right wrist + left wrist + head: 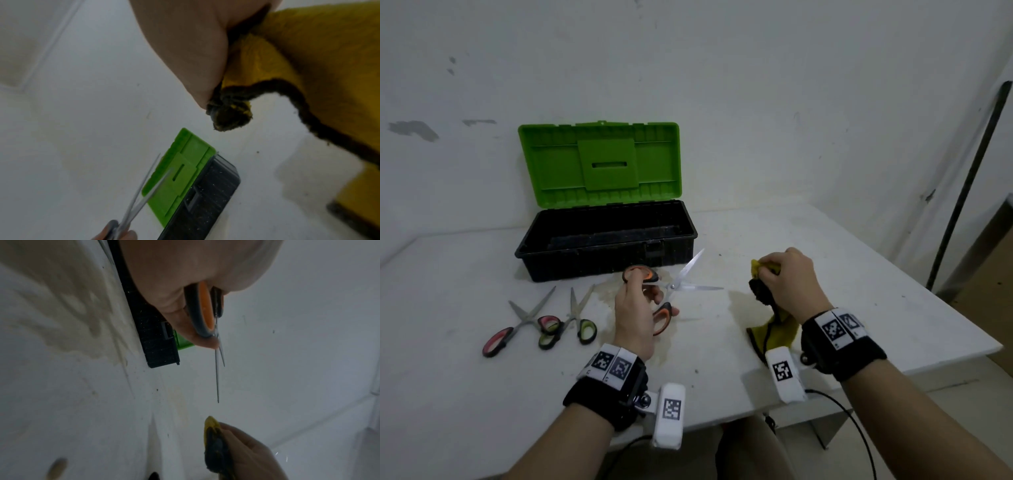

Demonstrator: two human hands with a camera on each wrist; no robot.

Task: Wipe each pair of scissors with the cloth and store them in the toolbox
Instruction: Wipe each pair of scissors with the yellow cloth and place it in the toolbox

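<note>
My left hand (635, 308) grips the orange-handled scissors (678, 286) by their loops, blades spread apart and pointing right above the table; the left wrist view shows the orange handle (203, 309) in my fingers. My right hand (787, 284) holds a bunched yellow cloth with a dark edge (763, 281), its tail hanging to the table; in the right wrist view the cloth (308, 48) fills the upper right. The cloth sits a little right of the blade tips, apart from them. The toolbox (606, 240) stands open behind, black base, green lid (601, 162) upright.
Two more pairs of scissors lie on the white table (842, 260) at the left: pink-handled (520, 323) and green-handled (575, 322), their handles overlapping. A stained patch marks the table beneath my left hand. The table's right edge and a dark pole (969, 185) lie to the right.
</note>
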